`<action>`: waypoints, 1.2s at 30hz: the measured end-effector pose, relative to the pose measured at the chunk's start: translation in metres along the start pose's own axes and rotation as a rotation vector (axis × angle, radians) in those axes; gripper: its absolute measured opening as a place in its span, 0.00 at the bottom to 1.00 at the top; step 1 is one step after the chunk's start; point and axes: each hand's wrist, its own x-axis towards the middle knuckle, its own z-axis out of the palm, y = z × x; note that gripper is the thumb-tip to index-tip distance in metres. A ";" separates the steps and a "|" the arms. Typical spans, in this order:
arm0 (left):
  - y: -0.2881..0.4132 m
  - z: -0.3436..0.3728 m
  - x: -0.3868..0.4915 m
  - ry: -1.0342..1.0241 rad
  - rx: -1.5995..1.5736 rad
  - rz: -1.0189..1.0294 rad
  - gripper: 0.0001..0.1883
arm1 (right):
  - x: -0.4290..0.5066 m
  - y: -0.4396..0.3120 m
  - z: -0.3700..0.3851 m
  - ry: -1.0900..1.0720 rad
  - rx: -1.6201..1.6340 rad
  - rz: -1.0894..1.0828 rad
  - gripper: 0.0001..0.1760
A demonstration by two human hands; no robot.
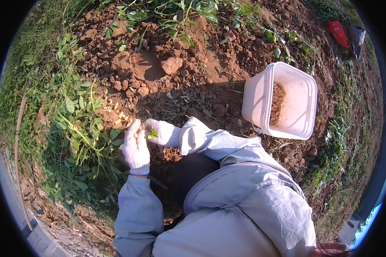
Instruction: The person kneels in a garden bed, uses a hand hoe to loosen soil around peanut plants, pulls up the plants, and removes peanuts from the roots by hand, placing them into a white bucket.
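Both my hands wear white knitted gloves and meet beside a heap of uprooted peanut plants [74,135]. My left hand [136,151] has its fingers curled around what looks like a pale peanut pod [135,136]. Against its fingertips rests my right hand [159,131], bent inward; whatever its fingers may hold is hidden. A small green leaf [153,133] shows at the right glove. Just beyond the left fingertips, a cluster of peanut pods [115,115] lies on the plants' roots.
A white plastic bucket [258,96] leans on its side at the right, with peanuts [277,102] inside. Reddish clods [172,66] and loose vines cover the ground ahead. A long wooden stick [18,141] lies at far left. Red bag [337,33] at upper right.
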 end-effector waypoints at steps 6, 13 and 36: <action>0.189 -0.013 0.034 -0.350 -0.446 0.210 0.22 | -0.017 0.054 -0.007 0.171 -0.094 -0.070 0.29; 0.188 0.036 0.047 -0.522 -0.065 0.289 0.40 | -0.041 0.032 -0.033 0.162 -0.111 0.126 0.29; -0.193 -0.173 -0.036 -0.024 0.628 -0.471 0.47 | 0.038 0.048 0.200 -0.983 -0.899 0.086 0.33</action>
